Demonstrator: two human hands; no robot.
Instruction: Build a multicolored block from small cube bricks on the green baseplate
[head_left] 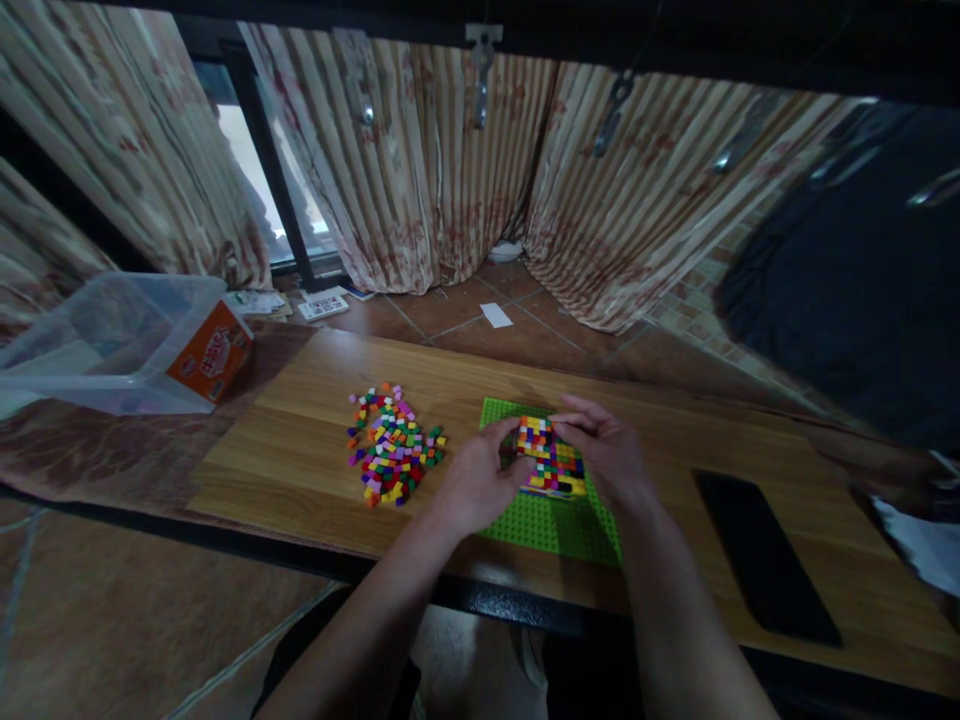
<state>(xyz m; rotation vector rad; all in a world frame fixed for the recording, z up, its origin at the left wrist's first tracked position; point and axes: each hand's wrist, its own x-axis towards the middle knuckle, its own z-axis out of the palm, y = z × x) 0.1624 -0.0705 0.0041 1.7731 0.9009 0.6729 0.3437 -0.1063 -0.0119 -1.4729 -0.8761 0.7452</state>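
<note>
A green studded baseplate (536, 530) lies on the wooden board, carrying a low build of many-coloured toy bricks (551, 462). My left hand (480, 482) grips the build's left side, with the thumb at its near side and the fingers curled at its far left. My right hand (611, 455) is closed in a pinch at the build's far right corner. Whatever its fingertips may hold is too small to make out. To the left, a loose heap of small coloured bricks (390, 445) is spread on the board.
The wooden board (270, 450) bears a black phone-like slab (765, 555) at the right. A clear plastic bin (112, 390) with an orange label stands at the far left. Beyond are striped curtains (420, 170) and a white card (496, 315) on the floor tiles.
</note>
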